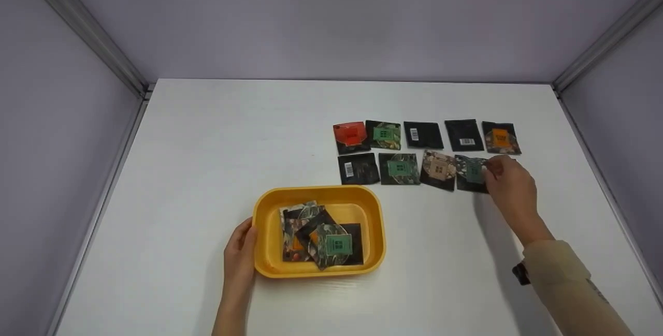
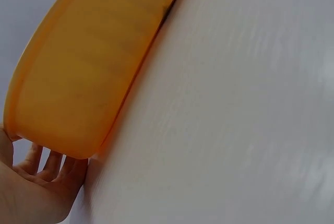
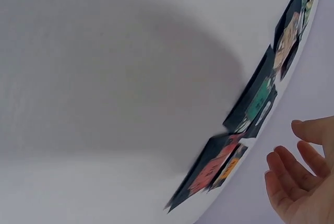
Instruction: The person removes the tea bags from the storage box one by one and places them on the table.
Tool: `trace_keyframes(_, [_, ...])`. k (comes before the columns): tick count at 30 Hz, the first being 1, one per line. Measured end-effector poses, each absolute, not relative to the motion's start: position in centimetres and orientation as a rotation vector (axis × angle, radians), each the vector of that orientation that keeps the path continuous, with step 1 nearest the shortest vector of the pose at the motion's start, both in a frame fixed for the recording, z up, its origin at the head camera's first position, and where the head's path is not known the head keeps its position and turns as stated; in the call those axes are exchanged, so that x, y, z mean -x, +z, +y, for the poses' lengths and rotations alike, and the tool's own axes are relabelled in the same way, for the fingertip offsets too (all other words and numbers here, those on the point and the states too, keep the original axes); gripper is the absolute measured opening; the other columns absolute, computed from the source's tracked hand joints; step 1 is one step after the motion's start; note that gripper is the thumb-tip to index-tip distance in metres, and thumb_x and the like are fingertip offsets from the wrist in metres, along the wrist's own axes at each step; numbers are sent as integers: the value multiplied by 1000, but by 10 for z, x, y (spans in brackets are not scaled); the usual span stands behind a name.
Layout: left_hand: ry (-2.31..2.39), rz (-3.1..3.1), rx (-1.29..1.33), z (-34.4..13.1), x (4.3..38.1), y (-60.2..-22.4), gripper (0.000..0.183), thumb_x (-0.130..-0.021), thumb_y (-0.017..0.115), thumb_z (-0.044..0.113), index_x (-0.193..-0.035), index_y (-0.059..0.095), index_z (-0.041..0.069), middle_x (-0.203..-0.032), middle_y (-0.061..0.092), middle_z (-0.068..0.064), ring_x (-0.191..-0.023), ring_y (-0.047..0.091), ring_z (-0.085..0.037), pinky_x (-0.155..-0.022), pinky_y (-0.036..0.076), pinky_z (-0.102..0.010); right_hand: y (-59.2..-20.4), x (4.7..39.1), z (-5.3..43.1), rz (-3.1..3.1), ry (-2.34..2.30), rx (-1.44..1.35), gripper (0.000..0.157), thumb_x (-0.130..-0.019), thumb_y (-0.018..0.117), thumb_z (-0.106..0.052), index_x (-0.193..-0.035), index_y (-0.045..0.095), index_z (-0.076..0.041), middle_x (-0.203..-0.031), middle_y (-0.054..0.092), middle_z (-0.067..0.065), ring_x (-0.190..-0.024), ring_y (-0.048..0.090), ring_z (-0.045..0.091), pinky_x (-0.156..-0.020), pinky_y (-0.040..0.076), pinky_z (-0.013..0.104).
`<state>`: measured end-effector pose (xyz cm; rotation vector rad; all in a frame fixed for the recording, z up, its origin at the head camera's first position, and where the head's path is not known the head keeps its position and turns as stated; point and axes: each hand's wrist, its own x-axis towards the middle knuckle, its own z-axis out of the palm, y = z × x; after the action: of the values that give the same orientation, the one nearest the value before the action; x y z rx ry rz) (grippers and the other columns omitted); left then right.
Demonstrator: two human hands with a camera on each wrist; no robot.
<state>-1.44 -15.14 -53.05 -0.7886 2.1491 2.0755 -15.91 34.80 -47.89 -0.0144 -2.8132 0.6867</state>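
My left hand (image 1: 240,253) grips the left end of a yellow plastic tray (image 1: 318,275); the left wrist view shows fingers (image 2: 51,165) against its end wall. Inside the tray lie several overlapping square sachets, a green-labelled sachet (image 1: 337,245) on top. In the head view, my right hand (image 1: 513,186) is at the right edge of a green-labelled sachet (image 1: 472,173) in the front row, partly covering it. The right wrist view shows the hand with thumb and fingers apart and nothing between them. There, a red-labelled sachet (image 3: 209,172) lies at the row's near end.
Two rows of sachets lie on the white table (image 1: 207,134). The back row runs from a red sachet (image 1: 351,137) to an orange-labelled sachet (image 1: 501,137), with black sachets between. Beige-labelled sachet (image 1: 438,170) sits in the front row. Pale walls (image 1: 342,25) enclose the table.
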Motion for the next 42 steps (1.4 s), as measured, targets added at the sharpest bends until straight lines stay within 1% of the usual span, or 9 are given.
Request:
trace_keyframes(3, [2065, 2154, 785, -151, 14, -530, 56, -104, 46, 44, -147, 43, 8, -147, 47, -10, -129, 48, -22, -99, 44, -22, -475, 158, 335, -2801, 657, -92, 22, -90, 69, -3, -109, 65, 7, -91, 65, 24, -81, 60, 37, -67, 47, 51])
trace_keyframes(8, [2047, 2152, 790, -150, 14, -528, 57, -104, 46, 46, -148, 43, 9, -148, 45, -9, -130, 47, -22, -106, 42, -34, -467, 154, 312, -2805, 620, -222, 23, -88, 72, -4, -109, 66, 6, -103, 68, 25, -93, 63, 40, -77, 50, 56])
trace_keyframes(11, [2046, 2152, 786, -150, 14, -527, 58, -104, 46, 47, -149, 42, 10, -149, 44, -9, -131, 46, -22, -109, 40, -38, -463, 150, 298, -2787, 580, -321, 23, -86, 74, -4, -107, 67, 4, -102, 68, 22, -94, 63, 38, -78, 52, 54])
trace_keyframes(18, [2044, 2155, 801, -149, 14, -527, 59, -103, 46, 49, -149, 42, 12, -150, 44, -7, -131, 45, -21, -108, 40, -36, -456, 142, 264, -2668, 497, -630, 27, -81, 80, -1, -104, 67, -1, -101, 68, 18, -88, 64, 33, -71, 55, 48])
trace_keyframes(23, [2053, 2155, 805, -149, 14, -527, 60, -102, 47, 49, -149, 42, 13, -151, 43, -7, -133, 43, -23, -111, 37, -39, -445, 135, 233, -2699, 480, -776, 23, -83, 80, -5, -102, 68, -4, -97, 68, 12, -93, 65, 29, -87, 54, 49])
trace_keyframes(25, [2050, 2157, 800, -149, 14, -526, 61, -102, 47, 50, -150, 41, 13, -151, 42, -8, -134, 42, -24, -111, 37, -40, -441, 131, 221, -2706, 468, -829, 21, -83, 80, -7, -101, 68, -6, -94, 68, 8, -90, 64, 27, -88, 54, 47])
trace_keyframes(30, [2053, 2185, 775, -149, 14, -528, 56, -104, 47, 46, -148, 44, 12, -147, 46, -8, -128, 47, -23, -103, 43, -28, -434, 125, 197, -2635, 421, -1019, 23, -80, 82, -6, -100, 70, -8, -94, 68, 5, -87, 64, 24, -79, 57, 40])
trace_keyframes(35, [2068, 2181, 763, -149, 14, -529, 54, -104, 47, 44, -147, 45, 11, -145, 48, -8, -125, 49, -21, -92, 45, -16, -436, 117, 178, -2569, 339, -1226, 24, -81, 82, -8, -102, 70, -8, -97, 69, 7, -89, 65, 25, -82, 57, 40])
trace_keyframes(42, [2059, 2178, 770, -150, 14, -528, 58, -102, 48, 49, -147, 44, 13, -147, 46, -6, -129, 46, -20, -102, 43, -25, -435, 108, 149, -2488, 91, -1534, 19, -88, 75, -11, -106, 70, -10, -99, 70, 4, -88, 64, 21, -78, 56, 32])
